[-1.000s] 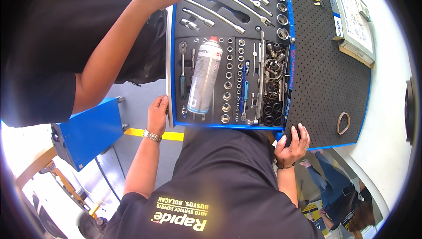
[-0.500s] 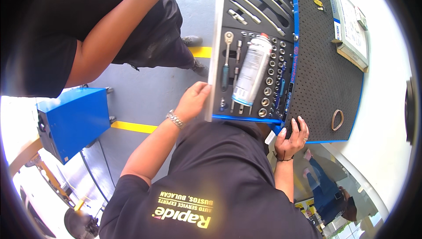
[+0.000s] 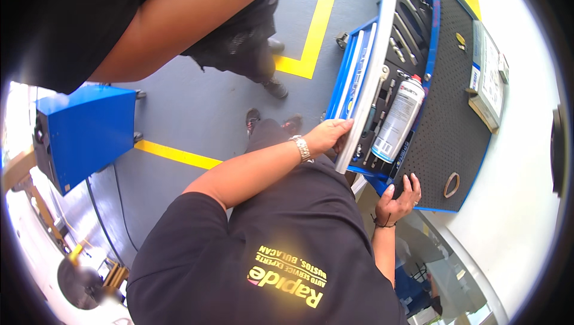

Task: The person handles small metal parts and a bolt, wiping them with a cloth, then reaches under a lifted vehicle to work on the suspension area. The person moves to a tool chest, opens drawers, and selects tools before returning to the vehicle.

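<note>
My left hand is closed at the near end of the silver front edge of a blue tool drawer, thumb against it; its other fingers are partly hidden. A white spray can with a red top lies across the drawer's black foam insert. Beside the can sit a ratchet wrench and several metal bars in cut-outs. The sockets beyond the can are now mostly covered by the cabinet top. My right hand rests with fingers spread on the near corner of the black perforated mat.
On the mat lie a flat box, a yellow-tagged key and a tan ring. Another person's arm reaches across at upper left. A blue wheeled cabinet stands at left, cables on the floor.
The drawer has slid inward under the cabinet top, my left hand moving right with its edge. The can went in with it. My right hand stays on the corner. The view has shifted.
</note>
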